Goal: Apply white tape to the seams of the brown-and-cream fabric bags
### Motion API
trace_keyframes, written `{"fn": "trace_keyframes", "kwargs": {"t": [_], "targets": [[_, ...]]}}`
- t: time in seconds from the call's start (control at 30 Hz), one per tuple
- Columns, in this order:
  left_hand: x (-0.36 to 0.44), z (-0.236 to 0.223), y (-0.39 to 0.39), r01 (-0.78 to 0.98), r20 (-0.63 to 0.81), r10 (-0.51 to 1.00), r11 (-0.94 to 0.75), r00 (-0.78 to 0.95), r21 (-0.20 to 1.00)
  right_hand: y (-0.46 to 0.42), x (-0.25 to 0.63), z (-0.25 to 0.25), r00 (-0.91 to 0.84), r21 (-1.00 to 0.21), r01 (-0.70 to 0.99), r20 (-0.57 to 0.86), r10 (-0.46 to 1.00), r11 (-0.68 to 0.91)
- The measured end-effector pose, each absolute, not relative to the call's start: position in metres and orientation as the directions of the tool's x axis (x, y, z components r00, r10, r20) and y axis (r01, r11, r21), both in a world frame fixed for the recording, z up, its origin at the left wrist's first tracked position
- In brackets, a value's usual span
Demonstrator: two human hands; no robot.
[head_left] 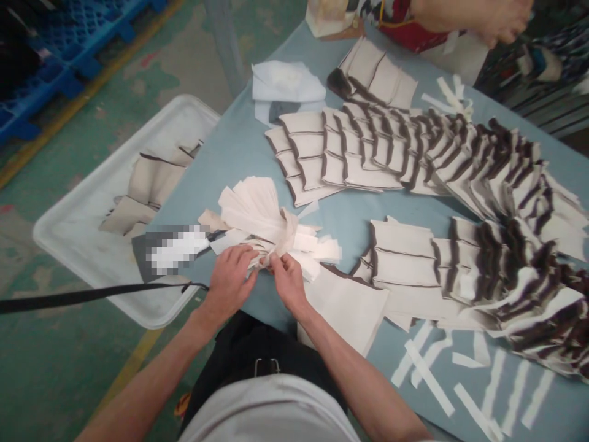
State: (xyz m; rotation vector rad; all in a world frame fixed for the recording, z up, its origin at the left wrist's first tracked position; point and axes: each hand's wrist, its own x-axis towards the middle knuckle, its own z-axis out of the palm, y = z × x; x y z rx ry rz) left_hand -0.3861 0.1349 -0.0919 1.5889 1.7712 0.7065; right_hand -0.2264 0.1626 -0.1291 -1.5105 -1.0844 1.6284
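Observation:
A fanned bundle of cream fabric strips lies at the table's near left edge, with a looped fabric band around its middle. My left hand presses on the bundle's near side, its fingers closed on the strips. From the right, my right hand pinches the lower end of the band, thumb and fingertips together. Just right of that hand lies a flat cream fabric panel with a dark edge. Exactly how the band ends cross is hidden by my fingers.
Long overlapping rows of cream panels with dark edges cover the blue-grey table. Loose white strips lie at lower right. A white tub with fabric pieces stands at left. Another person's hand appears at top right.

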Motion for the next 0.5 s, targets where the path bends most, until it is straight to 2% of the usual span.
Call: {"fn": "trace_keyframes", "kwargs": {"t": [0.1,0.27,0.5], "targets": [[-0.394,-0.102,0.135,0.726,-0.083,0.994,0.005,0.072,0.688,0.165,-0.227,-0.131,-0.104,-0.886,0.055,-0.463,0.88,-0.46],[-0.419,-0.105,0.149,0.754,-0.087,0.951,-0.177,0.296,0.633,0.172,-0.227,-0.129,-0.111,-0.878,0.042,-0.478,0.871,-0.477],[-0.426,-0.105,0.167,0.816,-0.082,0.951,-0.209,0.298,0.54,0.177,-0.225,-0.124,-0.092,-0.861,0.058,-0.509,0.856,-0.505]]}}
